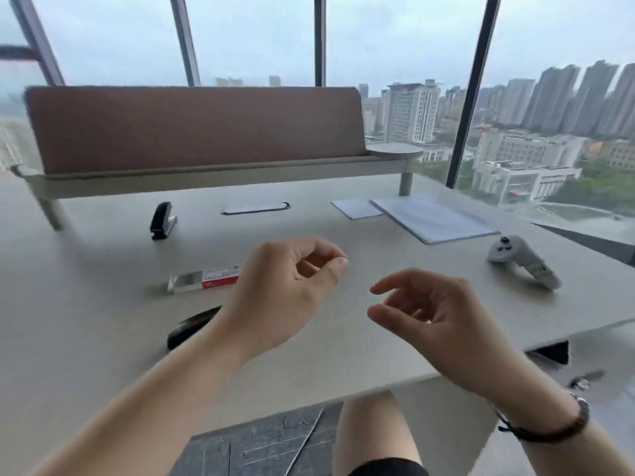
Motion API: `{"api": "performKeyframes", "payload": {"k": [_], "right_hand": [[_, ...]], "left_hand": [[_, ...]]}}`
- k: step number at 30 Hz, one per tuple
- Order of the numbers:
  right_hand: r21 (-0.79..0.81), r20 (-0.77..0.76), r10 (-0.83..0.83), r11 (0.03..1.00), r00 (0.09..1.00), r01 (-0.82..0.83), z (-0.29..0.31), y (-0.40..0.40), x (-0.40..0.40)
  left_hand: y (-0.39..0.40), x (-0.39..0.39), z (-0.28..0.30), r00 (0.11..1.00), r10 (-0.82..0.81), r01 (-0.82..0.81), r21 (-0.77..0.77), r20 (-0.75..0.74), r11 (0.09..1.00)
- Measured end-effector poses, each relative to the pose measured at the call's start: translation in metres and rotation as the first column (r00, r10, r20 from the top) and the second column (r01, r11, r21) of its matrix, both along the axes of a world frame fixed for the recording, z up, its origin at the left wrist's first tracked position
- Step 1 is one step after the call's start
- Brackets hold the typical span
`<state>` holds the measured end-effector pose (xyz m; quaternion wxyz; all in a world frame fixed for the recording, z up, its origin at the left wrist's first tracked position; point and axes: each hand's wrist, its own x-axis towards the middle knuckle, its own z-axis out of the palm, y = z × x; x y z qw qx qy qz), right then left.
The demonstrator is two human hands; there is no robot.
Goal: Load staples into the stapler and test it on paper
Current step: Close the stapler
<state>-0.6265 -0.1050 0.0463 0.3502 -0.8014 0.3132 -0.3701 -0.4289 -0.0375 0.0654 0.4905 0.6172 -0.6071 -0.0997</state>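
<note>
Writing: the staple box carries a red and white label; its print is too blurred to read.
Staple box: lies flat on the grey desk, just left of the left hand, its inner tray slid partly out at the left end.
Stapler: black stapler sits beyond and to the left of both hands, well apart from them, past the staple box.
Paper: a stack of white sheets lies beyond the right hand, toward the far right of the desk; a smaller folded sheet lies just beside its left edge.
Left hand: left hand is raised above the desk, fingers curled loosely inward with the thumb near the index fingertip, nothing visible in it.
Right hand: right hand is raised beside the left, apart from it, fingers half curled and spread, holding nothing; a dark bracelet circles the wrist.
Dark object: a black rounded item lies on the desk partly hidden behind the left forearm; what it is cannot be told.
Controller: a grey handheld controller rests to the right of the right hand, near the paper.
Cable slot: an oval cover is set in the desk between stapler and paper.
Bench: a brown-backed bench stands past the desk, against the windows.
</note>
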Motion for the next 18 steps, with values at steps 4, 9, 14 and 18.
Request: {"api": "performKeyframes", "payload": {"k": [4, 9, 14, 18], "right_hand": [[-0.034, -0.112, 0.113, 0.993, 0.987, -0.117, -0.006, 0.007, 0.083], [-0.085, -0.327, 0.103, 0.987, 0.939, -0.137, -0.018, 0.008, 0.149], [-0.049, -0.425, 0.151, 0.981, 0.893, -0.189, -0.029, 0.008, 0.173], [-0.061, -0.436, 0.132, 0.983, 0.890, -0.176, -0.031, 0.008, 0.177]], "left_hand": [[0.034, 0.071, -0.008, 0.979, 0.194, -0.197, 0.047, 0.054, 0.979], [0.058, 0.124, -0.035, 0.953, 0.263, -0.291, 0.213, 0.150, 0.933], [0.063, 0.142, -0.056, 0.976, 0.168, -0.205, 0.335, 0.137, 0.920], [0.065, 0.147, -0.058, 0.984, 0.124, -0.161, 0.346, 0.125, 0.924]]}}
